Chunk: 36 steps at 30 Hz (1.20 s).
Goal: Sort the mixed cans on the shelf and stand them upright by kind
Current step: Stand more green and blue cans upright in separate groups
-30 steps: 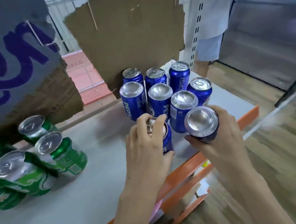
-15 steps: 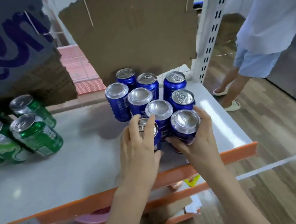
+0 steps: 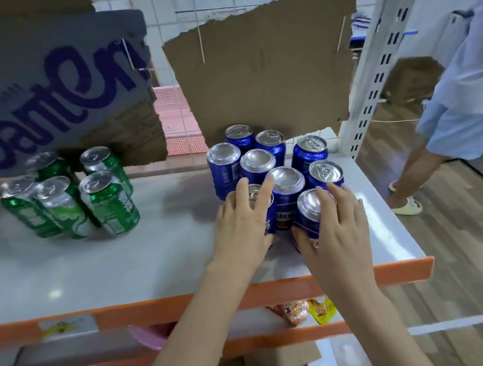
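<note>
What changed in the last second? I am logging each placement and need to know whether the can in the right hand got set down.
The right hand brought its blue can down from a tilt to stand upright at the front of the blue group, fingers still round it. The left hand stayed on its front blue can; green cans unmoved.

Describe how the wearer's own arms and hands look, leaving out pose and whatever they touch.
Both forearms are bare as far as the frame shows, with no sleeves in view. The left hand and right hand wear no gloves, and no rings, watch or bracelet are visible. Fingernails look short and unpainted.
</note>
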### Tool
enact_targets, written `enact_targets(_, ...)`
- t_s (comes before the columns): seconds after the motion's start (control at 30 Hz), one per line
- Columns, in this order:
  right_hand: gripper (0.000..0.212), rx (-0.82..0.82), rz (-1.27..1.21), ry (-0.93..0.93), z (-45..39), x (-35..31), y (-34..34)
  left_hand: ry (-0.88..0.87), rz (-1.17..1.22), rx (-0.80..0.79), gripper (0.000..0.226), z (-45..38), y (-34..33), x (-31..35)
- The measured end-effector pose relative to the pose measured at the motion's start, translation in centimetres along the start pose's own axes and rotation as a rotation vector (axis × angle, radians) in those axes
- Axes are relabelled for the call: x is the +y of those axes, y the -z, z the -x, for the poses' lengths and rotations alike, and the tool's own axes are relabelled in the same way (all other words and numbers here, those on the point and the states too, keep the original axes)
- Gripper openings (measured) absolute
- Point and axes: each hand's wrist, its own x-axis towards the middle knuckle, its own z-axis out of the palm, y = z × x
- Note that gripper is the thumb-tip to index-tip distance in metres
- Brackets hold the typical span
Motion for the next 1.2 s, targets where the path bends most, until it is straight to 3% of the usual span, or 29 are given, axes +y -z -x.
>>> enact_targets(0.2, 0.06, -0.047, 0.031, 0.04, 2.8, -5.7, -0.7, 0.096, 0.032, 0.028, 0.095, 7.0, 1.7, -4.3)
enact_targets(0.27, 0.058, -0.1, 0.049, 0.041, 4.7, -8.5, -1.6, 0.115, 0.038, 0.092, 0.084, 10.7, 1.5, -7.6)
enact_targets(0.33, 0.052, -0.159, 0.058, 0.068, 6.8, -11.8, -2.7, 0.202, 0.012, -0.008, 0.066, 14.9, 2.2, -11.0)
enact_targets(0.37, 0.05, -0.19, 0.054, 0.083, 7.9, -13.7, -3.3, 0.247, 0.012, -0.082, 0.058, 16.9, 2.2, -12.8)
enact_targets(0.47, 0.053, -0.284, 0.028, 0.094, 11.2, -20.2, -5.0, 0.359, -0.03, -0.093, 0.047, 23.4, 2.9, -19.3)
enact_targets(0.57, 0.042, -0.352, -0.017, 0.124, 14.4, -28.1, -6.6, 0.455, -0.036, -0.064, 0.043, 29.3, 5.1, -25.8)
enact_targets(0.8, 0.053, -0.579, -0.021, 0.285, 19.4, -42.6, -9.1, 0.677, -0.121, 0.047, 0.026, 40.6, 10.0, -38.7)
enact_targets(1.0, 0.051, -0.51, -0.011, 0.338, 19.6, -48.6, -12.0, 0.764, -0.079, 0.071, 0.032, 44.4, 10.2, -45.1)
enact_targets(1.2, 0.049, -0.499, -0.095, 0.351, 17.1, -54.5, -15.7, 0.725, 0.014, 0.08, 0.026, 43.2, 9.9, -51.4)
